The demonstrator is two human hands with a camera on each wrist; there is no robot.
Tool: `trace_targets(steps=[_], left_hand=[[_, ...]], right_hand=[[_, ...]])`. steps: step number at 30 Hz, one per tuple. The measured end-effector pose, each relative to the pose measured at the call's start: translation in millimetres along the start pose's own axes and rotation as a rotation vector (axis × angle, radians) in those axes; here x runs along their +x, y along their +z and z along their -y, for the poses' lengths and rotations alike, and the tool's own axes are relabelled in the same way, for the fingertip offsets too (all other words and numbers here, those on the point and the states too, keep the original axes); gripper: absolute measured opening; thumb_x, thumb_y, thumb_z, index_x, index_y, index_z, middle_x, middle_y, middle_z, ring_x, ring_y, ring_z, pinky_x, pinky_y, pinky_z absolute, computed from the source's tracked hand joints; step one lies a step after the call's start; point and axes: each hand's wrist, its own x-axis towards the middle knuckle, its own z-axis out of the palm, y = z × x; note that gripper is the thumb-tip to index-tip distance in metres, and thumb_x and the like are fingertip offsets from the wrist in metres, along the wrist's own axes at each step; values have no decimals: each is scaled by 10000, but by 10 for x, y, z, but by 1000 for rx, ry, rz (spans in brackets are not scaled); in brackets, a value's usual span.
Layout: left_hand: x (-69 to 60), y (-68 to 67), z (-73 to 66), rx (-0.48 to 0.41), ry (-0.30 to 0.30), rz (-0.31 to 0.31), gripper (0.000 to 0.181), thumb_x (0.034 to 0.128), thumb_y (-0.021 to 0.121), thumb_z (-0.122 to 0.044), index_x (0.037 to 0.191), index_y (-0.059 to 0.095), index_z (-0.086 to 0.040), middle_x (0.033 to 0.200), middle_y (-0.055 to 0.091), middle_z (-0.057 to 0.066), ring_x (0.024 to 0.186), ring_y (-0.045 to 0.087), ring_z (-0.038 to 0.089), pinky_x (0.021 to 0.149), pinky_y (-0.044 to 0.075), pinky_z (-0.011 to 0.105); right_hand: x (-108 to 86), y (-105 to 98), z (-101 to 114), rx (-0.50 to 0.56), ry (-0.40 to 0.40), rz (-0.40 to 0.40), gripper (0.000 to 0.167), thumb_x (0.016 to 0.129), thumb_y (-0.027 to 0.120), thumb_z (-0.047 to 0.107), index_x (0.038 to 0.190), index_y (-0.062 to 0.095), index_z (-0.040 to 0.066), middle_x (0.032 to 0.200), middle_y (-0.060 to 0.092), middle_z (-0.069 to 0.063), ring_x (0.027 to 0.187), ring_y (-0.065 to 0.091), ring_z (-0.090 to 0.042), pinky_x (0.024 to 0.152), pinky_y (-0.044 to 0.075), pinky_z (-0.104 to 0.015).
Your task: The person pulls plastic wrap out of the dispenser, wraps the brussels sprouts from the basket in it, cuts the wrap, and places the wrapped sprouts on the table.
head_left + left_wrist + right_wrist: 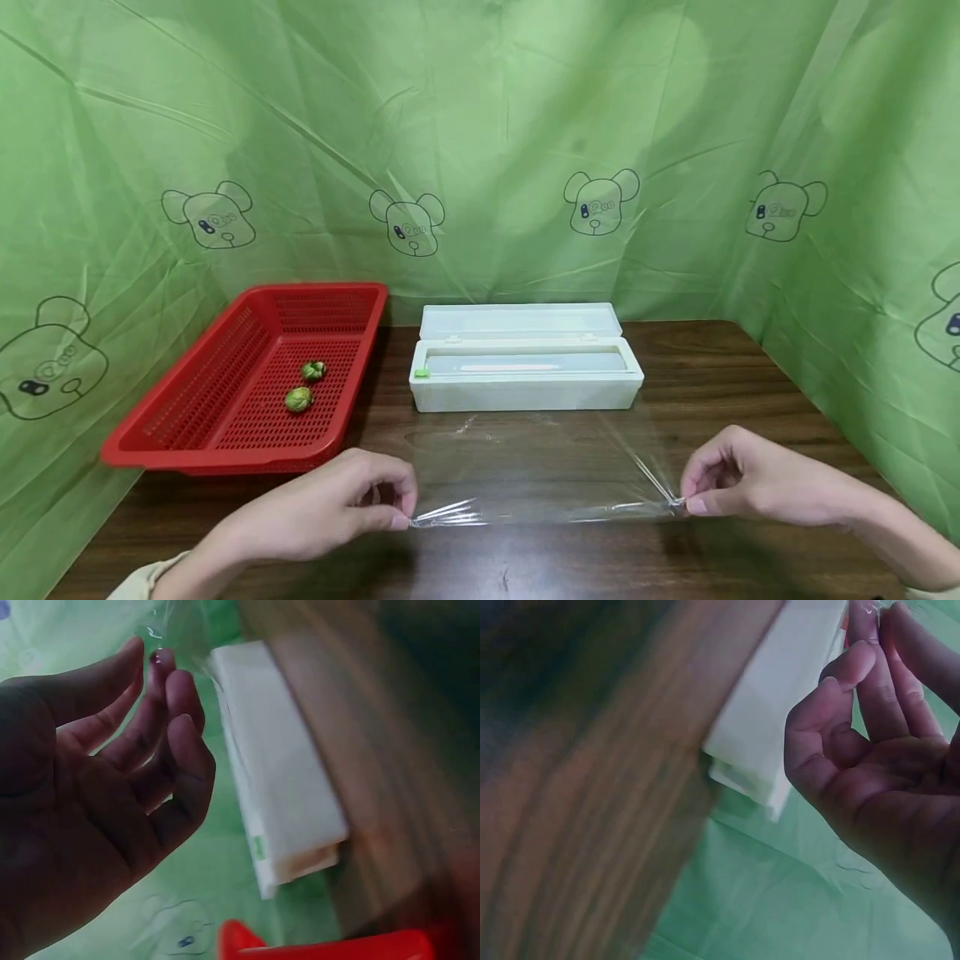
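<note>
A clear sheet of plastic wrap [525,475] stretches from a white wrap dispenser box [525,393] toward the near side of the table. My left hand [330,506] pinches its near left corner between thumb and finger. At the near right corner, my right hand [765,479] pinches the film the same way, and creases run out from both grips. The box's lid [517,320] stands open at the back, with the roll [525,363] visible inside. A green slider [422,373] sits at the left end of the box's front edge.
A red perforated basket [356,392] stands on the left of the wooden table [690,358]. Two small green round vegetables, one [298,399] nearer and one [313,371] farther, lie in it. Green curtains [495,150] with bear-head drawings enclose the back and sides.
</note>
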Motion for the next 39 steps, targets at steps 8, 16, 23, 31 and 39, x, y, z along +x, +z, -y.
trace_targets(steps=[8, 16, 23, 31, 39], left_hand=[[33, 259, 219, 167, -69, 52, 246, 925, 805, -146, 844, 633, -301, 856, 585, -247, 839, 563, -16, 779, 495, 252], [119, 403, 324, 261, -183, 81, 313, 831, 880, -136, 730, 645, -315, 793, 530, -234, 741, 529, 7, 645, 447, 228], [137, 457, 383, 326, -226, 83, 369, 754, 915, -91, 748, 633, -328, 803, 537, -226, 772, 528, -6, 641, 450, 258], [186, 406, 413, 216, -225, 44, 248, 820, 909, -209, 828, 680, -303, 775, 571, -200, 734, 548, 9, 635, 472, 249], [267, 551, 452, 348, -299, -110, 274, 889, 859, -262, 1141, 758, -225, 957, 596, -157, 883, 605, 75, 727, 528, 379]], right_hand=[[53, 139, -246, 101, 44, 69, 98, 945, 717, -35, 964, 763, 49, 773, 718, -123, 668, 548, 31, 510, 444, -197], [119, 262, -388, 71, 79, 22, 65, 887, 799, 22, 924, 772, 67, 705, 691, -63, 605, 454, 53, 462, 351, -178], [173, 374, -412, -41, 134, -80, 111, 888, 845, 86, 971, 772, 73, 809, 725, 50, 686, 630, -32, 557, 538, -259], [208, 471, -410, -269, 140, -187, 180, 945, 807, 205, 777, 755, 239, 684, 580, 199, 603, 474, 46, 520, 432, -211], [236, 480, -447, -236, 206, -284, 75, 908, 845, 178, 885, 775, 173, 756, 677, 112, 670, 584, -11, 572, 503, -250]])
